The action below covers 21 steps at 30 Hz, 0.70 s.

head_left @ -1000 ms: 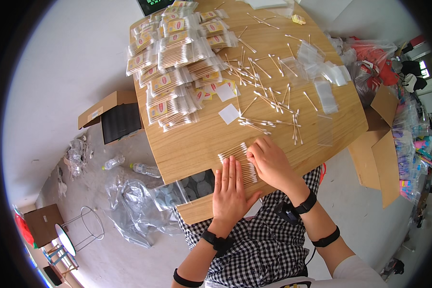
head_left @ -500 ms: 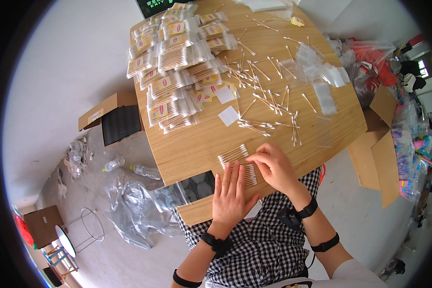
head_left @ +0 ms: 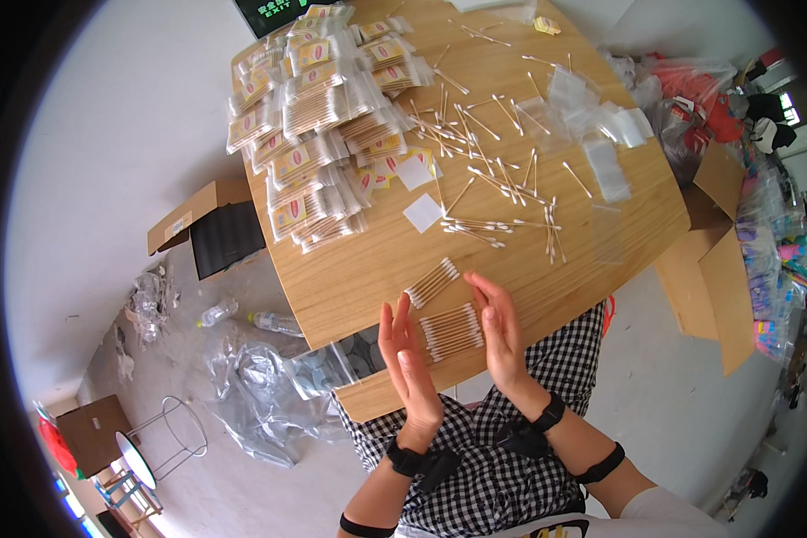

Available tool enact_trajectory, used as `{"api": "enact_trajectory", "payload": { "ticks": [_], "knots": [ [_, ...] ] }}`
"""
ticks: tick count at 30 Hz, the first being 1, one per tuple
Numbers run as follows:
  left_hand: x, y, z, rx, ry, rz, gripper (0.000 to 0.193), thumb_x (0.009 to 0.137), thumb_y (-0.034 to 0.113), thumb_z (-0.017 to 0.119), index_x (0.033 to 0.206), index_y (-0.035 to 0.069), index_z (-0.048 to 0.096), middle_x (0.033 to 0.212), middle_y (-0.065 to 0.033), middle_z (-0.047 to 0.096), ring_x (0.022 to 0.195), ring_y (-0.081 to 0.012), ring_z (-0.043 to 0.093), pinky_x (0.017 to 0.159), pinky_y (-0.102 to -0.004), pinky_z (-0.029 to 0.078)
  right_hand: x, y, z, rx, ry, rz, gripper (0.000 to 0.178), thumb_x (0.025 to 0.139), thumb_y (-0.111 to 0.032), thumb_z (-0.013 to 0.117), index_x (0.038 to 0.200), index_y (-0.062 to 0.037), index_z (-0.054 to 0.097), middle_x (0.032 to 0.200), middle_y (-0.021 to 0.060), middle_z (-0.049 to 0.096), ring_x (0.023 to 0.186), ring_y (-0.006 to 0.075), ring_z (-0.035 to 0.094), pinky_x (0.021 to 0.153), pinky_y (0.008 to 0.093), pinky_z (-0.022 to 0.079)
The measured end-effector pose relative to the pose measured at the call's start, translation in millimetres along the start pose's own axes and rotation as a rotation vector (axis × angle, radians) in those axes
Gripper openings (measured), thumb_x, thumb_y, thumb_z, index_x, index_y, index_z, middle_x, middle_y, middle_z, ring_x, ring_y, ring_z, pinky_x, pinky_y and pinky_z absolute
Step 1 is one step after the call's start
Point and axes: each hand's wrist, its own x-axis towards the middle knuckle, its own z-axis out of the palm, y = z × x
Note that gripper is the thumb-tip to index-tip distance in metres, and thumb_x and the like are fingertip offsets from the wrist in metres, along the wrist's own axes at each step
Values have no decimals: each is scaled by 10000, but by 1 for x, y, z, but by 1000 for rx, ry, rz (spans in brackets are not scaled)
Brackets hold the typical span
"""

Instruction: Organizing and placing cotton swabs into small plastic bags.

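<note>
Both hands raised on edge over the near rim of the round light-wood table [head_left: 377, 269], palms facing each other, fingers straight and together, nothing gripped. Left hand [head_left: 408, 363] and right hand [head_left: 500, 327] flanking a neat bundle of white-tipped wooden cotton swabs [head_left: 451, 331], lying flat on the table between the palms, apparently just clear of both. A second, smaller row of the same swabs [head_left: 432, 282] just beyond it, toward the table's middle. Loose swabs [head_left: 493, 184] scattered farther in, near two white paper squares [head_left: 422, 212]. Heap of clear packets filled with swabs and yellow labels [head_left: 314, 117] at the table's far left. Empty clear plastic bags [head_left: 605, 134] at its far right. Open cardboard box [head_left: 208, 226] on the floor left of the table.
</note>
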Motion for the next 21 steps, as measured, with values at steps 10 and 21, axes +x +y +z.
{"api": "enact_trajectory", "payload": {
  "ticks": [10, 21],
  "knots": [
    [-18, 2, 3, -32, -23, -37, 792, 1013, 566, 366, 1555, 52, 104, 1593, -232, 198, 1500, -313, 150, 1219, -442, 77, -14, 1, 0, -23, -74, 35, 445, 1063, -242, 425, 1426, 13, 399, 1464, 178, 440, 1412, 267, 366, 1163, 382, 285],
    [-23, -4, 8, 15, 110, 16, 831, 967, 596, 467, 1531, 46, 201, 1579, -228, 244, 1481, -273, 217, 1216, -396, 148, 15, 12, 22, -1160, -79, -231, 568, 963, -117, 501, 1493, -18, 323, 1559, 185, 308, 1472, 361, 240, 1181, 547, 205]
  ]
}}
